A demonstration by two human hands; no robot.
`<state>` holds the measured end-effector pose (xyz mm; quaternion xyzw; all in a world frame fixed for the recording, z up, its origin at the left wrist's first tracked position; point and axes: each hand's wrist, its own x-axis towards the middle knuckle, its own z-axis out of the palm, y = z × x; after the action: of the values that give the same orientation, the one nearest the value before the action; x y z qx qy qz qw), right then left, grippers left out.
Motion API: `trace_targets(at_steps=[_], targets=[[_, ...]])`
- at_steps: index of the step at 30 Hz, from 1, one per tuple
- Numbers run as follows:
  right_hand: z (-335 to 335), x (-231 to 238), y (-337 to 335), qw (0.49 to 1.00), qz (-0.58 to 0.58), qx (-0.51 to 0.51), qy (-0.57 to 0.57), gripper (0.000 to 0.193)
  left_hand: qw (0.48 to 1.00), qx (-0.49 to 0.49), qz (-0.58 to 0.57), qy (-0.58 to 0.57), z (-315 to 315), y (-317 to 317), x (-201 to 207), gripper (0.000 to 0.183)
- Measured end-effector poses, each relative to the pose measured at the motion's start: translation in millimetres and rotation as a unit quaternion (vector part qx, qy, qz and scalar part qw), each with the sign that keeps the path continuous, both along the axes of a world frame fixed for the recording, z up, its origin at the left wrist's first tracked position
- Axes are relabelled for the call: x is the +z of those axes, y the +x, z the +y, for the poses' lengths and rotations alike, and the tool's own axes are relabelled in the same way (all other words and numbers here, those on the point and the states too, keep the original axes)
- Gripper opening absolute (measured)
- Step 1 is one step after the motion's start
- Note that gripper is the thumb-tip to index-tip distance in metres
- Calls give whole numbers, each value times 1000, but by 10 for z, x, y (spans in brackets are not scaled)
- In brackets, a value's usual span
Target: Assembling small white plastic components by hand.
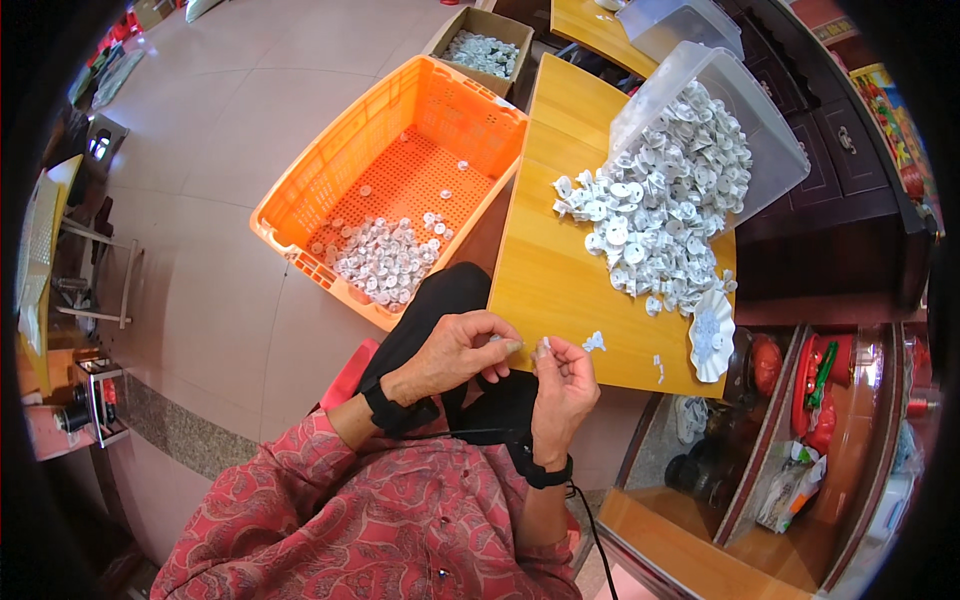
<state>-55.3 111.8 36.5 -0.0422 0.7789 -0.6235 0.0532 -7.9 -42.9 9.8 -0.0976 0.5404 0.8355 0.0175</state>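
My left hand (pixel 462 350) is closed in a pinch above my lap, by the near edge of the yellow wooden table (pixel 545 250). Beside it my right hand (pixel 563 385) pinches too, a tiny pale bit showing at its fingertips. Whatever the left fingers hold is mostly hidden. A small white plastic piece (pixel 594 341) lies on the table just past my right hand, and little white slivers (pixel 658 368) lie farther right. Over the table spreads a heap of white plastic parts (pixel 660 200), spilling from a clear plastic bin (pixel 770 165) tipped on its side.
An orange plastic crate (pixel 340 150) at the left holds many small round whitish pieces (pixel 385 262). A white fluted dish (pixel 712 362) with small bits sits at the table's right corner. Behind stands a cardboard box (pixel 484 52) of similar parts. Open shelves (pixel 760 450) are at the right.
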Motion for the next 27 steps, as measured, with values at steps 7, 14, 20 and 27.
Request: trace_targets(at_steps=[7, 14, 20, 27], targets=[[97, -190, -68, 998, 22, -16, 52, 17, 999, 32, -36, 9, 13, -7, 13, 20], [1, 43, 24, 998, -39, 30, 25, 24, 999, 38, -22, 18, 31, -4, -18, 19], [-19, 8, 80, 996, 1, 75, 42, 28, 1000, 20, 0, -5, 19, -4, -9, 15], [-45, 24, 108, 996, -23, 79, -34, 30, 1000, 6, -18, 21, -20, -1, -3, 16]])
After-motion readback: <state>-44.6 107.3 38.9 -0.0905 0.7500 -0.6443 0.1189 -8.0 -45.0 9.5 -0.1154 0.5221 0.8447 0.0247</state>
